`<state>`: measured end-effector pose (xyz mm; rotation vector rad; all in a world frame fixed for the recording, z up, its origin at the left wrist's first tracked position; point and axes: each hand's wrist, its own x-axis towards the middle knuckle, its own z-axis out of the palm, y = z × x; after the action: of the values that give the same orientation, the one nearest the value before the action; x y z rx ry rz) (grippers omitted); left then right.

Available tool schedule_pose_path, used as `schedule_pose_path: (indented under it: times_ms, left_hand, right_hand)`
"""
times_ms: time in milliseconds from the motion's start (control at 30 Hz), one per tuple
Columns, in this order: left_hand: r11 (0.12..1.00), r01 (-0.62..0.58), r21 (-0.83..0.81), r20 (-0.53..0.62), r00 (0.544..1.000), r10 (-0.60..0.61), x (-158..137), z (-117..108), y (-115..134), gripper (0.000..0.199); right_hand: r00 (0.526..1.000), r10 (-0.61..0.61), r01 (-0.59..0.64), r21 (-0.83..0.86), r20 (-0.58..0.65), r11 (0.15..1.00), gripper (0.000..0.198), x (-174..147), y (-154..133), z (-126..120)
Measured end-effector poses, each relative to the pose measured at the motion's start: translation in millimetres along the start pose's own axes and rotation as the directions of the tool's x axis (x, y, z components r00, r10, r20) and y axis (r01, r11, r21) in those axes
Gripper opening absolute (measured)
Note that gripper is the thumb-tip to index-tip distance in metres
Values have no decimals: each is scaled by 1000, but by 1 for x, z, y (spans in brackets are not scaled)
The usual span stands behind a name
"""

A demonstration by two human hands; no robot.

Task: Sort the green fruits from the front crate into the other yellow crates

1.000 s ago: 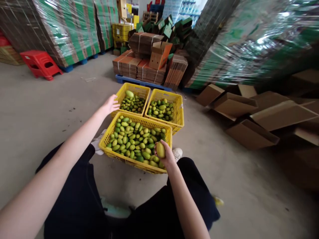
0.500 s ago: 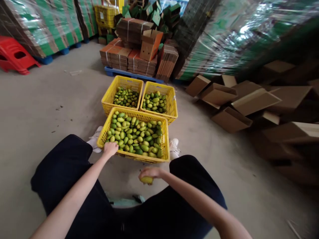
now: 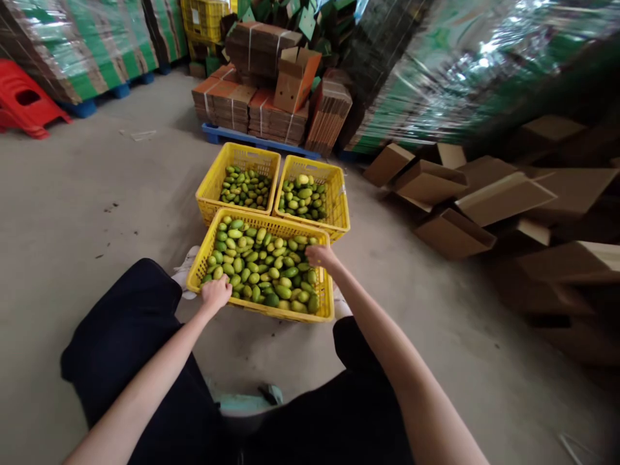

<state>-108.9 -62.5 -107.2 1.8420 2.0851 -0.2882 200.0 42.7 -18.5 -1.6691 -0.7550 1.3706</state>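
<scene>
A yellow plastic crate (image 3: 259, 311) full of green and yellow mangoes (image 3: 252, 265) stands on the floor between my feet. My left hand (image 3: 216, 292) is closed over its near rim at the left corner. Over the right end of the same crate is my right hand (image 3: 320, 254), fingers pointing left and loosely apart above the mangoes; I see no fruit in it. Behind stand two more yellow crates with mangoes, a back left crate (image 3: 208, 191) and a back right crate (image 3: 340, 200). One paler yellow mango (image 3: 303, 179) lies on top in the back right crate.
Bundles of flattened cartons (image 3: 227, 103) sit on a blue pallet (image 3: 217, 135) beyond the crates. Open cardboard boxes (image 3: 455, 232) are heaped at the right. A red stool (image 3: 29, 100) stands far left. Wrapped pallet stacks (image 3: 97, 45) line the back.
My right hand has moved from between my knees, where it held a yellow mango, up to the right end of the near crate. A pale mango now shows in the back right crate.
</scene>
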Motion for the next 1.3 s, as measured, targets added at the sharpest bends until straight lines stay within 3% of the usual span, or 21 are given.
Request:
schedule_pose_path:
  times_ms: [67,167,300,367,467,567,733,867,1000,1100,1200,1300]
  left_hand:
    - [1000,9,-5,-25,1000,-9,0,2,0,44]
    - [1000,8,-9,-41,999,-8,0,3,0,43]
    - [1000,19,13,22,1000,-20,0,1,1,43]
    - [999,26,20,50,998,-27,0,0,2,42]
    - [999,40,20,69,997,-41,-1,-3,4,42]
    - [999,41,6,82,996,-42,-1,-4,5,40]
    - [999,35,-18,95,995,-33,1,-3,5,38]
    - [999,26,-43,121,992,-21,2,-3,4,42]
    - [998,-11,-70,147,989,21,-1,-6,0,44]
    - [996,-45,-80,172,983,59,-4,-11,-1,41]
    - [992,-81,-91,189,977,97,-5,-16,-2,39]
    - [988,-105,-117,227,965,129,-1,-23,-5,36]
  right_hand:
    - [998,52,-43,-233,33,971,15,-3,43,0]
    - [996,46,-2,-500,75,866,22,1,88,5]
    - [991,-32,117,-725,129,679,17,27,111,26]
    - [987,-64,160,-809,150,566,26,45,116,38]
    - [984,-77,179,-900,162,398,43,65,122,50]
    - [982,-77,188,-947,173,260,45,72,126,47]
    - [969,-97,235,-966,225,109,40,67,128,40]
    - [962,-116,248,-969,245,10,48,57,134,53]
    - [947,-121,294,-955,296,-36,49,42,141,62]
    - [935,-138,328,-945,326,-6,43,34,141,59]
    - [931,-145,349,-934,336,79,34,28,138,53]
    - [927,-157,370,-903,342,220,24,18,137,50]
